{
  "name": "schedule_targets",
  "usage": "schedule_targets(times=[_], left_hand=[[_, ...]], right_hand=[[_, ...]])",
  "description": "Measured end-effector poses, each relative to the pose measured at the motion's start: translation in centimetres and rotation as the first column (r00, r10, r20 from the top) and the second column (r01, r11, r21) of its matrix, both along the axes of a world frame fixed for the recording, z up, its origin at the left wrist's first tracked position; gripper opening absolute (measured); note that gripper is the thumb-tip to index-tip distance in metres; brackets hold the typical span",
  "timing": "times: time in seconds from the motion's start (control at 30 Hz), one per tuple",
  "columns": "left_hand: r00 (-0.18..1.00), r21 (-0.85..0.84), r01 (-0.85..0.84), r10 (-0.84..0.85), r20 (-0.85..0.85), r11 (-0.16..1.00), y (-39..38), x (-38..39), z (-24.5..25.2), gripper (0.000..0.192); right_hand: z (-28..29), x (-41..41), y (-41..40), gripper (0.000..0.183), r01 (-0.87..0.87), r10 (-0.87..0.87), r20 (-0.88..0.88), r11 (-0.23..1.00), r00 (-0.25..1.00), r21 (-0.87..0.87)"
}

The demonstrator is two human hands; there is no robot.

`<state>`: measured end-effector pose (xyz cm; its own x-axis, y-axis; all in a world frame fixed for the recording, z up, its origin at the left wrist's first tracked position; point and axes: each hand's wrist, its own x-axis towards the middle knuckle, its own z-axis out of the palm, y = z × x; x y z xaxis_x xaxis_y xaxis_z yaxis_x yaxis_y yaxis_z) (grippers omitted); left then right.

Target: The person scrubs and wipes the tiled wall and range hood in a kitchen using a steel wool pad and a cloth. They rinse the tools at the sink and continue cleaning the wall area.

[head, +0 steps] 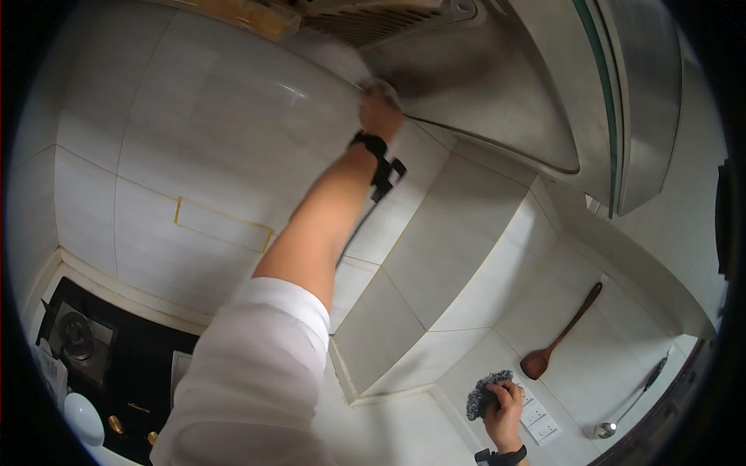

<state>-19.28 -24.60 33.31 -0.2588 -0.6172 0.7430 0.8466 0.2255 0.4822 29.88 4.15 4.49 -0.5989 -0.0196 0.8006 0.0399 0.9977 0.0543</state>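
My left hand (382,113) is stretched up to the lower edge of a metal range hood (495,87), where the hood meets the tiled wall. Motion blurs its fingers, which press what looks like a pale cloth (391,92) against that edge. A black strap with a small device (387,177) circles the left wrist. Low on the right, my right hand (505,410) grips a crumpled grey scouring cloth (486,393) between thumb and fingers, in front of the wall by the sockets. Another black band (504,457) sits on that wrist.
A black gas hob (140,373) with a burner (76,335) and a white bowl-like item (84,418) lies lower left. A boxed tiled column (443,250) juts out. A wooden spatula (536,364), a metal ladle (606,430) and wall sockets (539,422) are on the right wall.
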Motion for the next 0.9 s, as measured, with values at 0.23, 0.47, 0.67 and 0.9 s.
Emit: schedule_targets(times=[0.23, 0.47, 0.67, 0.9], left_hand=[[0.992, -0.167, -0.062, 0.079, 0.098, 0.984, -2.4, 3.6, 0.1, 0.031], [0.988, -0.229, -0.136, 0.148, 0.037, 0.964, 0.7, 2.1, -2.1, 0.041], [0.949, -0.236, -0.279, 0.304, 0.078, 0.931, -2.7, 2.3, -0.8, 0.041], [0.73, 0.081, 0.684, -0.68, -0.07, 0.725, 0.5, 2.2, 0.3, 0.036]], right_hand=[[-1.1, -0.3, 0.1, 0.042, -0.026, 0.024, -0.019, 0.998, 1.0, -0.059], [-0.9, -0.7, -0.3, 0.042, -0.056, 0.054, -0.046, 0.998, 0.997, -0.025], [-2.2, 1.1, 2.0, 0.043, 0.049, -0.053, -0.044, 0.993, 0.998, -0.105], [-2.0, 0.0, 0.8, 0.043, -0.051, 0.035, -0.074, 0.974, 0.997, -0.222]])
